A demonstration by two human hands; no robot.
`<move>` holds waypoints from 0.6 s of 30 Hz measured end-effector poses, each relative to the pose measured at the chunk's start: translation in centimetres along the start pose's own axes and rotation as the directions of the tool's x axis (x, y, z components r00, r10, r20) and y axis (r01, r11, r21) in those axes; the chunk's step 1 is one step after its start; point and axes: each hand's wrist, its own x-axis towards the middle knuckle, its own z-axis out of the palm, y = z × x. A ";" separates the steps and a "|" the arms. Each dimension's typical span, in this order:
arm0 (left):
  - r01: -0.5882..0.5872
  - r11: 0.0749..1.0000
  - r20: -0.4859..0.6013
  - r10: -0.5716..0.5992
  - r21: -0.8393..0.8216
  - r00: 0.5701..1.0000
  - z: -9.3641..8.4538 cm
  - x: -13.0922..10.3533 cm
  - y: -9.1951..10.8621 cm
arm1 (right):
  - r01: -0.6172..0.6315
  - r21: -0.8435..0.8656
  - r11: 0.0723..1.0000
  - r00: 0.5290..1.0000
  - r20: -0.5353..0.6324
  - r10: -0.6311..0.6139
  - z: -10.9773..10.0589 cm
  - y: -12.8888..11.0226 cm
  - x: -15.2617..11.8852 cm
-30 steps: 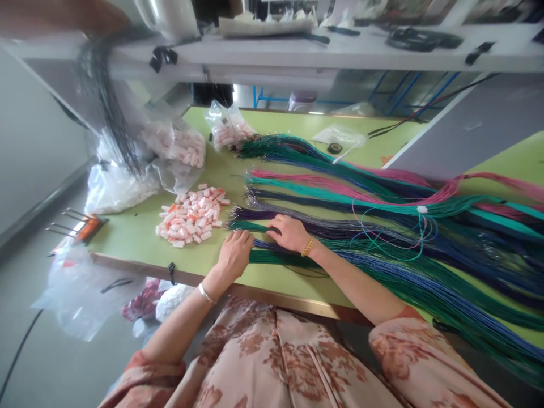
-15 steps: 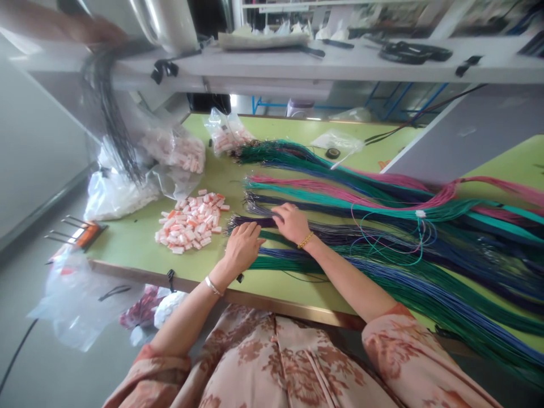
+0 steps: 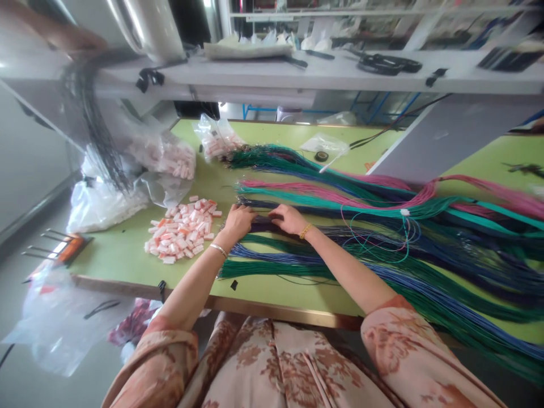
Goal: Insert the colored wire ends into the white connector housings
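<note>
Bundles of thin wires lie side by side across the green table (image 3: 125, 241), their metal-tipped ends toward the left. My left hand (image 3: 239, 222) is over the ends of the dark purple wires (image 3: 264, 224), its fingers bent down and closed on them. Just to its right, my right hand (image 3: 289, 220) has its fingers curled onto the same dark wires. Green wires (image 3: 255, 268) and blue wires (image 3: 272, 255) lie nearer to me, pink wires (image 3: 293, 187) farther off. Left of my left hand is a heap of small white and orange connector housings (image 3: 182, 229).
Clear bags of housings (image 3: 165, 156) stand behind the heap. An orange holder with metal prongs (image 3: 72, 249) sits at the left table edge. Above runs a white shelf (image 3: 272, 76) with scissors (image 3: 389, 63). Another person's arm (image 3: 63, 34) is at upper left beside hanging black wires (image 3: 91, 122).
My left hand has moved up and away from me along the wire ends, uncovering blue and green ends. The right hand stays close to the dark wires. The view has shifted slightly.
</note>
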 end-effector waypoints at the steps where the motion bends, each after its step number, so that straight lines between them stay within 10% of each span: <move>1: -0.006 0.999 0.008 0.006 0.032 1.000 -0.1 0.1 0.0 | 0.001 -0.020 1.000 1.000 0.007 -0.001 -0.4 0.4 0.0; 12: 0.134 0.978 0.057 -0.145 0.158 0.988 -1.2 1.4 2.1 | -0.037 -0.167 0.985 0.983 -0.182 0.006 -0.5 0.9 -0.4; 18: -0.035 0.990 -0.050 0.042 0.138 0.998 -0.3 1.7 1.0 | -0.137 -0.193 0.972 0.981 -0.165 0.105 -0.8 1.4 -0.5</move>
